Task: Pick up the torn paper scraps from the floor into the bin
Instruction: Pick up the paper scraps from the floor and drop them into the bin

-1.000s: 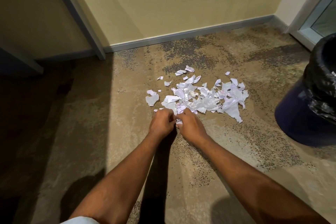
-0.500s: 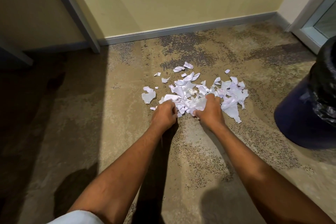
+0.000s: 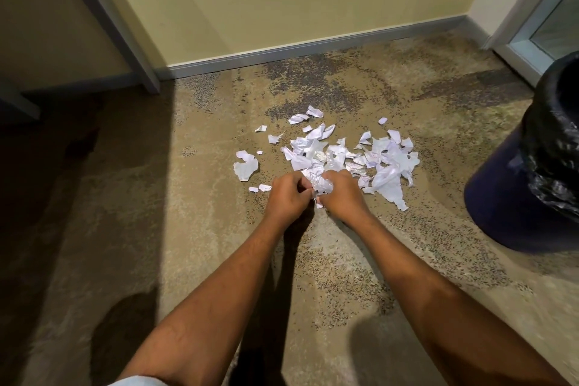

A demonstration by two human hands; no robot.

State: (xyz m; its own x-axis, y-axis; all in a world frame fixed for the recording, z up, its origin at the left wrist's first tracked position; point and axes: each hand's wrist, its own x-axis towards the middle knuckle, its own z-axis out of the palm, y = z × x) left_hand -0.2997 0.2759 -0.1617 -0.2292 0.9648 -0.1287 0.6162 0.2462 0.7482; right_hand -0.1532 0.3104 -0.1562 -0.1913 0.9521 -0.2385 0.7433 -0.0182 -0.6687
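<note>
Several torn white paper scraps (image 3: 380,155) lie in a loose pile on the mottled tan carpet, with a bigger stray piece (image 3: 246,168) off to the left. At the pile's near edge my left hand (image 3: 286,196) and my right hand (image 3: 341,194) meet, fingers curled around a crumpled bunch of scraps (image 3: 321,185) held between them. The dark blue bin (image 3: 513,197) with a black liner (image 3: 554,147) stands at the right edge, partly cut off by the frame.
A yellow wall with a grey skirting board (image 3: 297,48) runs behind the pile. A white post (image 3: 125,37) slants down at the left, with deep shadow beyond it. A glass door frame (image 3: 532,37) stands at the far right.
My right hand has drawn back from the pile's middle toward my left hand, bringing scraps with it. Both hands now bunch the paper together at the near edge.
</note>
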